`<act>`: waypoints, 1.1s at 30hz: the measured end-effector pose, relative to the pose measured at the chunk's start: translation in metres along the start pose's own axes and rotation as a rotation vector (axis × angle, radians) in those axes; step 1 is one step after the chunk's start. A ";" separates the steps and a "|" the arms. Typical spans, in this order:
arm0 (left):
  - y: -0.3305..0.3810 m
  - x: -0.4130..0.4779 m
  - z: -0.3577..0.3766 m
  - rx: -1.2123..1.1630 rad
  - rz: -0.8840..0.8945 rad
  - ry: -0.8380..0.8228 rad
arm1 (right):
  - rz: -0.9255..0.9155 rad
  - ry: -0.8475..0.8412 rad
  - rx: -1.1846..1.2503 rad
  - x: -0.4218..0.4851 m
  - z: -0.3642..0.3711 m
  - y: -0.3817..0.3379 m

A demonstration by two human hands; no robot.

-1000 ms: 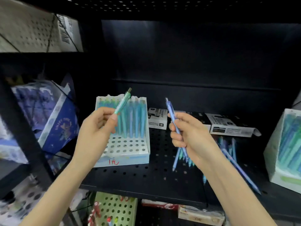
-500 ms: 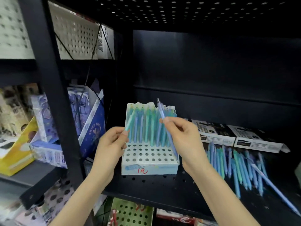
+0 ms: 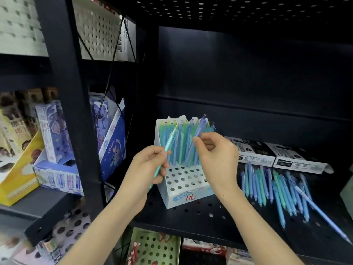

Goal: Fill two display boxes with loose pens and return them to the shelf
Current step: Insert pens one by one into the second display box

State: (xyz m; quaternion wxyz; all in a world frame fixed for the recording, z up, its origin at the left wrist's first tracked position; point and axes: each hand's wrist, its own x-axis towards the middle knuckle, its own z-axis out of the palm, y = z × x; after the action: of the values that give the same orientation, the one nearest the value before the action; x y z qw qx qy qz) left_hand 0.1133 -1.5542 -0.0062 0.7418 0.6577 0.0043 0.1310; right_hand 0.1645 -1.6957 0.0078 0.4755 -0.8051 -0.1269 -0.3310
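A white display box (image 3: pixel 184 183) with a perforated insert stands on the black shelf (image 3: pixel 200 217); its back rows hold upright blue and green pens. My left hand (image 3: pixel 147 167) grips a teal pen (image 3: pixel 169 145) tilted up to the right, just left of the box. Over the box, my right hand (image 3: pixel 215 155) pinches a blue pen (image 3: pixel 198 129) whose lower end reaches down among the standing pens. A pile of loose pens (image 3: pixel 271 188) lies on the shelf to the right.
Two flat black-and-white cartons (image 3: pixel 267 153) lie behind the loose pens. A black upright post (image 3: pixel 76 111) divides off the left bay, which holds purple cartoon boxes (image 3: pixel 57 134) and a yellow box (image 3: pixel 17 173). Perforated boxes sit on the shelf below.
The view has swung left, so the box now sits centred. My right hand carried the blue pen from right of the box to over it. My left hand lowered the teal pen beside the box.
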 end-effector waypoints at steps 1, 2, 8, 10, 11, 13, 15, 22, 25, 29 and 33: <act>0.001 0.000 -0.001 0.010 0.008 -0.004 | 0.002 -0.007 -0.020 0.001 0.001 0.001; 0.002 0.000 -0.001 0.021 0.016 -0.009 | 0.008 -0.020 -0.036 0.001 0.001 0.002; 0.005 -0.001 -0.003 0.088 0.078 -0.021 | 0.069 -0.162 -0.206 0.000 0.012 0.008; 0.004 -0.001 -0.003 0.103 0.097 -0.018 | 0.088 -0.219 -0.303 -0.004 0.018 0.010; 0.003 -0.001 -0.003 0.109 0.102 -0.019 | 0.107 -0.236 -0.320 -0.006 0.019 0.011; 0.002 -0.001 -0.004 0.120 0.106 -0.024 | 0.147 -0.230 -0.297 -0.009 0.019 0.012; 0.001 0.000 -0.006 0.130 0.108 -0.029 | 0.156 -0.190 -0.266 -0.009 0.013 0.010; 0.001 0.004 -0.004 0.080 0.098 0.010 | -0.087 0.068 -0.215 0.024 0.012 -0.005; 0.004 0.005 -0.003 0.068 0.098 0.013 | -0.093 0.044 -0.271 0.040 0.018 -0.009; 0.006 0.007 -0.004 0.061 0.104 0.029 | -0.029 -0.007 -0.247 0.045 0.021 -0.011; 0.008 0.009 -0.007 0.066 0.119 0.036 | -0.041 -0.077 -0.286 0.039 0.019 -0.008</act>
State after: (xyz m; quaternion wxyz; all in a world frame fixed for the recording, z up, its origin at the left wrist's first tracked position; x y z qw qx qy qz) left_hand 0.1189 -1.5452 0.0021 0.7103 0.6786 -0.0169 0.1864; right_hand 0.1973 -1.6796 0.0320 0.3440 -0.8739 -0.1132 -0.3242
